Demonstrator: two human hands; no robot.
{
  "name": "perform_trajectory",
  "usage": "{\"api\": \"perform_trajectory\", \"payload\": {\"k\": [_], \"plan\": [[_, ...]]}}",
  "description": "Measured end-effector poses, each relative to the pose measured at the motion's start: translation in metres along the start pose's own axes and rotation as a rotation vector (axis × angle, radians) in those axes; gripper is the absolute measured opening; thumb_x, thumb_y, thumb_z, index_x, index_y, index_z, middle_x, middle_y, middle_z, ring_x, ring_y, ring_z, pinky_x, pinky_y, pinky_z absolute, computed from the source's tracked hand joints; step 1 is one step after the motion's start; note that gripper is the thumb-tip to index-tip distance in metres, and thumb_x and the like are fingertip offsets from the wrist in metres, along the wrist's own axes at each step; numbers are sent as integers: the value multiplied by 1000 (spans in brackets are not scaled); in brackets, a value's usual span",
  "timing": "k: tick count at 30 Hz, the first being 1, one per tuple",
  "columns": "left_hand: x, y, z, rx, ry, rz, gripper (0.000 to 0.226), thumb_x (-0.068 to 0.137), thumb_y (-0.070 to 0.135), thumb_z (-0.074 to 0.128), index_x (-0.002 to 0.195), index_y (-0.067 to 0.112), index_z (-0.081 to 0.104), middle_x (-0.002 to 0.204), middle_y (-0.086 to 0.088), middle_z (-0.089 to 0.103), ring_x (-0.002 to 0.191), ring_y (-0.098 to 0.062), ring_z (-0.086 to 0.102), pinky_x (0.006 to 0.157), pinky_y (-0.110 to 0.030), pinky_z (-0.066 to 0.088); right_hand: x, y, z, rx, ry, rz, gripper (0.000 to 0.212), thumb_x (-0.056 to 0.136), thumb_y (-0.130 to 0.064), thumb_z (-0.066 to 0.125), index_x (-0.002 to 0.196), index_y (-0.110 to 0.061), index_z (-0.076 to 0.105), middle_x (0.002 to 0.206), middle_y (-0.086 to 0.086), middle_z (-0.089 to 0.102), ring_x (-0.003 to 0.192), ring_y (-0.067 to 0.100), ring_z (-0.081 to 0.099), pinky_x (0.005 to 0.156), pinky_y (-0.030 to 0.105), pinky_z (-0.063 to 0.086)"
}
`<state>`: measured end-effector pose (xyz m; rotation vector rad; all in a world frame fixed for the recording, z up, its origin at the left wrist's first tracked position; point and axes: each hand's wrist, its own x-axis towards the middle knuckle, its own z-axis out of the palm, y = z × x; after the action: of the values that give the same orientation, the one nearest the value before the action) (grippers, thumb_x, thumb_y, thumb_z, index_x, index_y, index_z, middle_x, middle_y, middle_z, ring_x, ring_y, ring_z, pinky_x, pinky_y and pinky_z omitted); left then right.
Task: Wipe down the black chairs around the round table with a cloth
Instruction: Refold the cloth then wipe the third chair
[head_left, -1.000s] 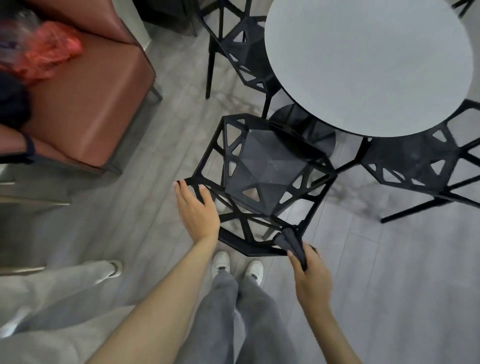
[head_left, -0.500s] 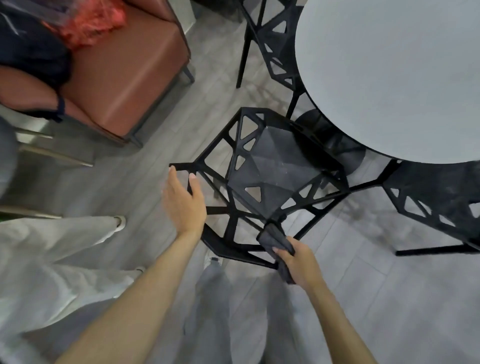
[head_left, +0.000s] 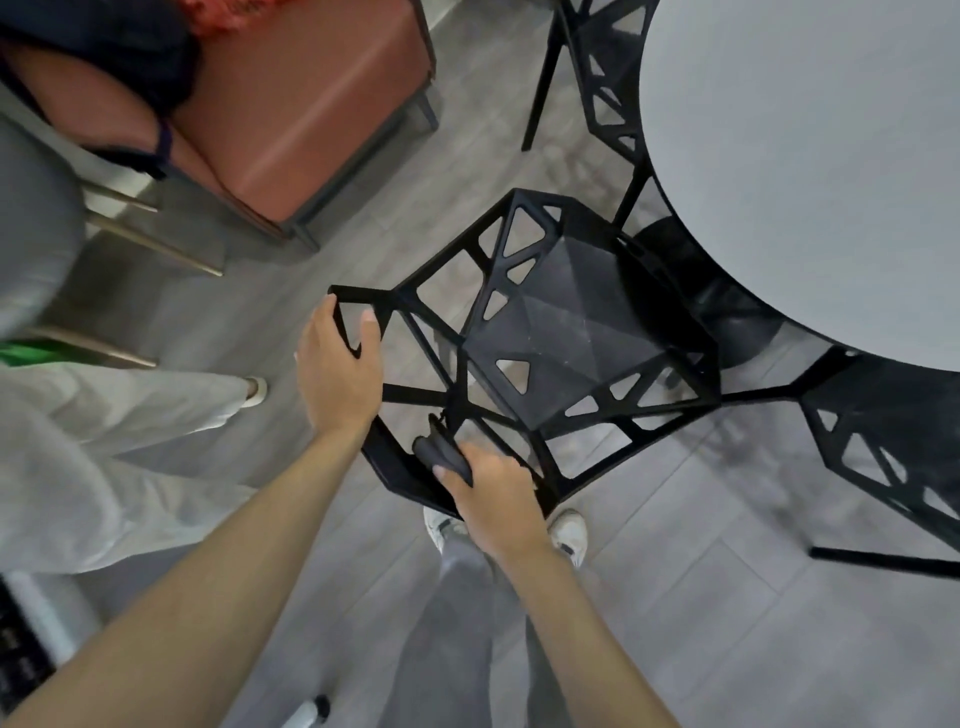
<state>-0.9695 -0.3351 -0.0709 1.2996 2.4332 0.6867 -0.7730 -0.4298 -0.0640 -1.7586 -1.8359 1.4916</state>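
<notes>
My right hand (head_left: 498, 493) grips a dark folded cloth (head_left: 441, 453), fingers curled round it, thumb along its near edge. The cloth is pressed against the lower backrest frame of the black chair (head_left: 566, 332) directly ahead of me, near where the struts meet.

My left hand (head_left: 337, 364) holds the outer corner of the same chair's backrest: fingers hooked over the top bar, thumb on the inner strut. It sits to the left of, and further from me than, the right hand.

Beyond both hands: the chair's faceted seat, pale scuff marks visible on it. The seat front tucks partly under the round grey desk (head_left: 810, 171), ahead and to the right of the right hand.

Second black chair (head_left: 597, 73) far ahead, at the desk's left edge. Third black chair (head_left: 883, 441) to the right of the right hand, touching the first chair's frame or just beside it; cannot tell which.

Ahead and left of the left hand: brown upholstered seat (head_left: 322, 104), dark item lying on it. Left of the left hand: another person's pale trouser legs (head_left: 104, 441).

Below the hands: my grey trousers and white shoes (head_left: 569, 535) on the grey plank floor (head_left: 727, 597)
</notes>
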Motion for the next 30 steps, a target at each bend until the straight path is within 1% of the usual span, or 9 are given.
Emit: {"api": "perform_trajectory", "payload": {"k": [4, 7, 9, 11, 15, 19, 23, 27, 30], "plan": [[0, 0, 1, 1, 0, -5, 70, 103, 63, 33, 156, 18, 41, 160, 1, 46, 149, -19, 38, 123, -52, 31, -12, 29, 1, 79, 17, 6, 11, 99, -31, 64, 102, -22, 61, 80, -6, 64, 72, 10, 58, 66, 24, 43], [-1, 1, 0, -19, 8, -12, 69, 103, 61, 33, 156, 18, 42, 159, 2, 47, 149, -18, 39, 123, -52, 31, -15, 92, -8, 55, 4, 176, 10, 98, -24, 66, 96, -27, 57, 76, -13, 61, 71, 10, 59, 60, 17, 39], [-1, 2, -1, -37, 12, -11, 68, 104, 61, 33, 156, 18, 42, 158, 1, 48, 148, -18, 40, 123, -51, 33, -19, 121, -14, 168, 44, 291, 7, 97, -16, 67, 97, -22, 62, 77, -9, 66, 75, 16, 63, 60, 19, 42], [-1, 2, -2, -47, 11, -4, 68, 104, 60, 32, 156, 18, 43, 158, 1, 48, 148, -18, 40, 123, -49, 33, -22, 129, -13, 255, 92, 317, 12, 97, -12, 68, 96, -23, 65, 77, -11, 70, 73, 10, 64, 63, 18, 45], [-3, 4, -4, -57, 15, -6, 67, 105, 59, 33, 155, 17, 44, 157, 1, 49, 147, -17, 41, 122, -49, 34, -26, 108, -3, 304, 119, 320, 17, 96, -19, 69, 85, -27, 59, 73, -7, 65, 68, 9, 60, 63, 27, 46], [-4, 4, -4, -74, -1, -25, 67, 104, 60, 32, 155, 19, 44, 157, 4, 49, 147, -15, 41, 122, -49, 34, -42, 74, -5, 296, 149, 256, 21, 97, -28, 68, 82, -35, 55, 72, -15, 65, 65, 5, 58, 62, 24, 46], [-5, 7, -8, -120, -18, -36, 60, 106, 55, 36, 155, 20, 43, 158, 6, 48, 146, -12, 40, 122, -43, 34, -51, 29, -5, 244, 140, 209, 7, 100, -30, 63, 95, -30, 59, 80, -16, 66, 76, 5, 62, 71, 29, 52], [-5, 7, -11, -194, -38, -25, 55, 109, 47, 38, 156, 19, 43, 158, 7, 47, 146, -9, 38, 123, -40, 31, -41, -24, 5, 164, 157, 148, 14, 100, -31, 60, 91, -30, 50, 74, -16, 59, 70, 5, 55, 71, 29, 44], [-5, 5, -12, -220, -31, -35, 54, 109, 45, 36, 156, 20, 43, 157, 6, 48, 146, -9, 39, 123, -38, 31, -25, -56, 24, 114, 148, 64, 9, 102, -27, 56, 111, -26, 57, 89, -13, 65, 86, 4, 61, 79, 27, 49]]}}
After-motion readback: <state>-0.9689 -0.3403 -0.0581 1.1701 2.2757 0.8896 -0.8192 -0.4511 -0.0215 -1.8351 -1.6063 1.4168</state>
